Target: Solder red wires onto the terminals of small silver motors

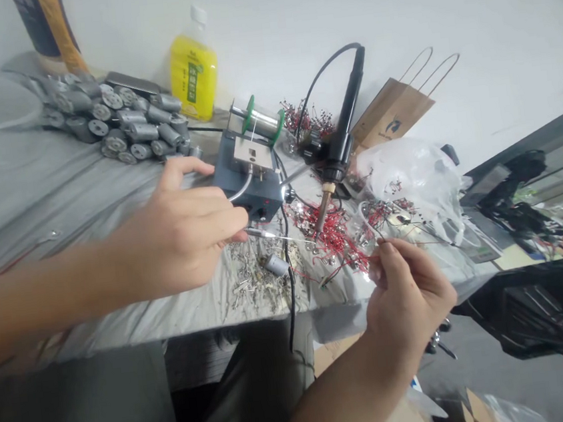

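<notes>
Left hand (178,238) pinches pin (264,234) — right hand (408,291), wire (377,244)

Yellow bottle (193,72), green solder spool (265,121), red wires (334,235), grey motors (121,124), brown bag (392,115).

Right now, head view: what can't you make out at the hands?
All head view.
- Left hand: fingers cover all but the metal pin tip.
- Right hand: pinched item too thin, fingers hide it.
- Yellow bottle label: too small.
- Soldering iron tip: lost against red wires.
</notes>
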Motion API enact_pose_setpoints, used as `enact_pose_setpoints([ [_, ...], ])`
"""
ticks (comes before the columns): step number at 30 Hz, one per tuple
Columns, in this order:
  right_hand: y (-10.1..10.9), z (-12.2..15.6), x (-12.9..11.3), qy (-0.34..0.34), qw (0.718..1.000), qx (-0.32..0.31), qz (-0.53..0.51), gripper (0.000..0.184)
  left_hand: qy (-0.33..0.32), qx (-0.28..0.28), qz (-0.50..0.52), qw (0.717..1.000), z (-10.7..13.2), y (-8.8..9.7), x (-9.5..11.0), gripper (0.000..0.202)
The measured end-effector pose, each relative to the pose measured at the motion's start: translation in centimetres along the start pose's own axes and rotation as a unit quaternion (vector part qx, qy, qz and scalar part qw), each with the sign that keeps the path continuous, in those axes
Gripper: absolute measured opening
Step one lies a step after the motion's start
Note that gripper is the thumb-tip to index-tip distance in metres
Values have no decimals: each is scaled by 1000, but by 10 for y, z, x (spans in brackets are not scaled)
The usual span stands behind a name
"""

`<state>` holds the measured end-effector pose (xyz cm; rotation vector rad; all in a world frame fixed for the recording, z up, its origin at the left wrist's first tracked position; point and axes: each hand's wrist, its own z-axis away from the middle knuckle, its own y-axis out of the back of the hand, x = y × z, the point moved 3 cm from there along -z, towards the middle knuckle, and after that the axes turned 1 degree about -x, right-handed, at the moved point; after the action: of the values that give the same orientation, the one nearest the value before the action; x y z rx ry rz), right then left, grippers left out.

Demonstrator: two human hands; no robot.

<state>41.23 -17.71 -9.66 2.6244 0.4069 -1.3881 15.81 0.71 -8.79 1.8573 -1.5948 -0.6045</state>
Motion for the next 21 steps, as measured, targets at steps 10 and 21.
enact_pose_setpoints([
  [10,16,6,-35,44,998,24,-36,14,-2,16,36,999,1,-3,-3,39],
  [21,96,48,-125,76,985,150,-42,16,10,-5,67,998,1,-9,-7,31],
])
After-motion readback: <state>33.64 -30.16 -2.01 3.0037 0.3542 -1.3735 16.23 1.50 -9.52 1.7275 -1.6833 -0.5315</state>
